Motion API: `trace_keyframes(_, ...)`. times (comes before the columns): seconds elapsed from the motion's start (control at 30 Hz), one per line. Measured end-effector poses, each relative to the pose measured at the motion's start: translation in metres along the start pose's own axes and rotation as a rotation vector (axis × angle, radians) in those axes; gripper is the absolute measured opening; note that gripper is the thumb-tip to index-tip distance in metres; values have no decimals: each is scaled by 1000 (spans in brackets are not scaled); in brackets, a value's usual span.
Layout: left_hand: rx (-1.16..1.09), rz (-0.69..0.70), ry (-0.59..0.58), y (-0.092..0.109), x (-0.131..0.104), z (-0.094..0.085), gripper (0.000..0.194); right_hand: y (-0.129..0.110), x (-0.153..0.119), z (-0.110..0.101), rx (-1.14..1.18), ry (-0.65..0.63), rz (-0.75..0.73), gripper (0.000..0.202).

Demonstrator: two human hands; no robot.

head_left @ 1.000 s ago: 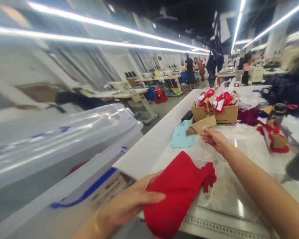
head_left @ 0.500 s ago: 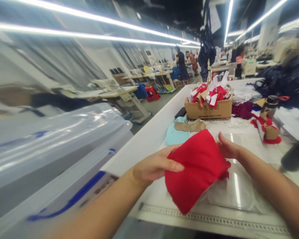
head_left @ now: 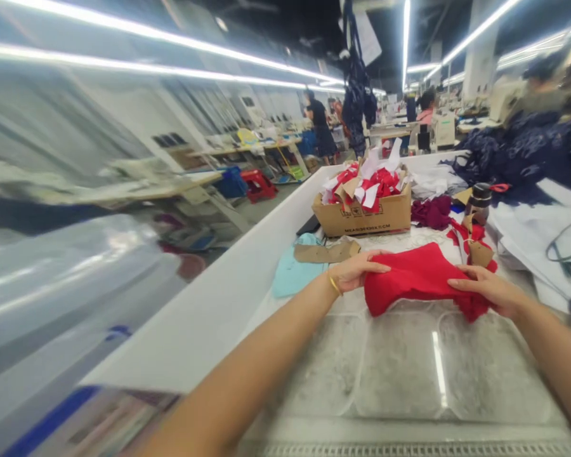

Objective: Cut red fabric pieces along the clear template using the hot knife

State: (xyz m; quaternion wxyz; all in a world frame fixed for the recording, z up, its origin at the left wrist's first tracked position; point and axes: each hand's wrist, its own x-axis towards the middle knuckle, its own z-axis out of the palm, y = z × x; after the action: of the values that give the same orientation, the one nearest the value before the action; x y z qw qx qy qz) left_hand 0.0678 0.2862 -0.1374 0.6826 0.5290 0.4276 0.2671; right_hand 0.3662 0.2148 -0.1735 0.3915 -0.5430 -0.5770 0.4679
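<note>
A red fabric piece [head_left: 409, 276] is stretched between my two hands above the table. My left hand [head_left: 354, 270] grips its left end, thumb on top and the other fingers partly hidden. At the right end my right hand [head_left: 488, 287] pinches the cloth, and a ragged part hangs below it. Under the fabric lies a clear plastic template [head_left: 400, 368] with rounded panels. Close to my left hand are a brown paper pattern piece [head_left: 321, 252] and a light blue sheet [head_left: 290, 276].
A cardboard box [head_left: 366, 219] of red and white scraps stands behind the fabric. To the right are maroon cloth [head_left: 431, 211], a dark bottle [head_left: 479, 202], white sheets [head_left: 518, 235] and a navy fabric heap [head_left: 528, 149]. A white raised edge [head_left: 209, 311] borders the left.
My right hand, apart from most of the cloth before, now grips its right end. The red fabric has moved away from me and is spread sideways. The view has turned right.
</note>
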Motion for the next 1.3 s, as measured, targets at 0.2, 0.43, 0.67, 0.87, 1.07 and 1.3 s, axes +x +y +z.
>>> trace_keyframes(0.2, 95, 60, 208, -34, 51, 13, 70, 18, 9, -10, -482, 124, 8, 36)
trace_keyframes(0.43, 162, 132, 176, -32, 30, 29, 84, 19, 11, -8, -536, 168, 48, 37)
trace_keyframes(0.67, 198, 276, 205, -29, 33, 38, 81, 13, 4, -12, -593, 41, 92, 69)
trace_keyframes(0.87, 212, 338, 280, -35, 38, 33, 80, -1, -7, -17, -904, 4, 166, 48)
trace_keyframes(1.07, 293, 285, 322, -46, 48, 28, 70, -10, -14, -25, -1058, -79, 244, 31)
trace_keyframes(1.3, 712, 364, 505, -3, 81, 78, 40, -15, -20, -32, -1135, 7, 296, 47)
